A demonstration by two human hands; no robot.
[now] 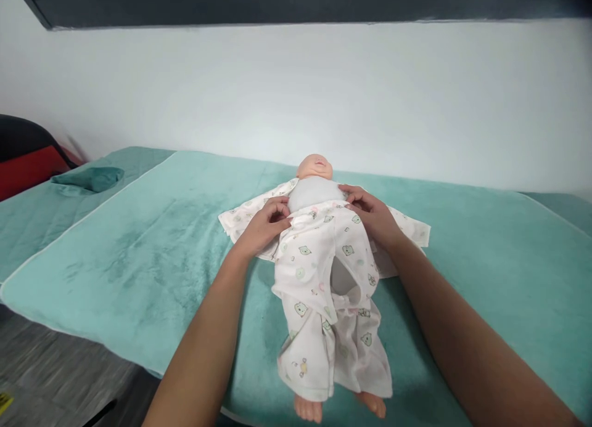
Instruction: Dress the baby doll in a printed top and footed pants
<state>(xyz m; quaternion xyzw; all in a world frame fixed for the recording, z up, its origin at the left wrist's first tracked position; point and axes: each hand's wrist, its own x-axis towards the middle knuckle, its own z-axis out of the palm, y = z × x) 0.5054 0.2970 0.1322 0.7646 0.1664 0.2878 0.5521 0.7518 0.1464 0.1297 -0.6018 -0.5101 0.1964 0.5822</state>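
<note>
A baby doll (pixel 312 193) lies on its back, its head away from me and its bare feet toward me. White printed pants (pixel 305 260) cover its legs up to the belly, with an opening at the crotch. Under the doll a matching white shirt (pixel 411 227) is spread open, sleeves out to both sides. At the waistband's left edge, my left hand (pixel 271 220) has its fingers curled in and its thumb against the cloth. My right hand (pixel 372 214) grips the waistband's right side, its fingers bent against the doll's torso. Some fingertips are hidden.
A green plush cover (pixel 152 248) lies over the bed under the doll. Further left are a small dark green cloth item (pixel 90 177) and a black and red object (pixel 28 162). A white wall (pixel 277 88) rises behind the bed. Grey floor (pixel 60 365) shows at lower left.
</note>
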